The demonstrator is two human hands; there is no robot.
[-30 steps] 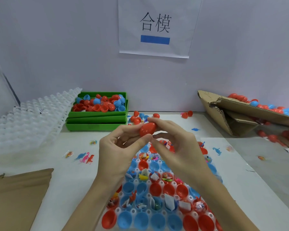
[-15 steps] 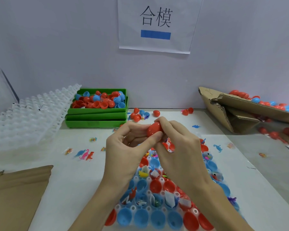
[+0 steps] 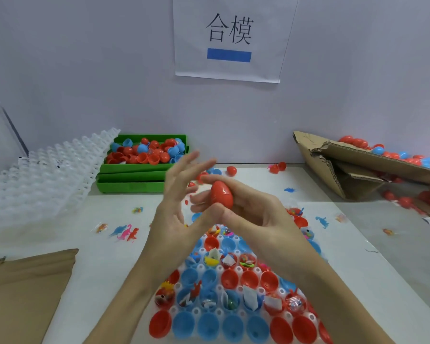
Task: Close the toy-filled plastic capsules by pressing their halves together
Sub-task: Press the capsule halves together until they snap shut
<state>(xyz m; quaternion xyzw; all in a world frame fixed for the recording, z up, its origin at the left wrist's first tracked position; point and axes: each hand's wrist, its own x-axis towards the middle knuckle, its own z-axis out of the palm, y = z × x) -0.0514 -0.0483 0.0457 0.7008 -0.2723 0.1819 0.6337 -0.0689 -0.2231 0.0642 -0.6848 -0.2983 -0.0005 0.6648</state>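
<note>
The right hand (image 3: 253, 214) grips a closed red capsule (image 3: 221, 194); the left hand (image 3: 176, 194) is raised beside it, fingers spread straight

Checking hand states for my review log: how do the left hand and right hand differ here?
The left hand is open with fingers straight and spread, holding nothing; the right hand curls round the closed red plastic egg capsule. The left looks motion-blurred, the right sharp. Both hang above the white capsule tray.
</note>
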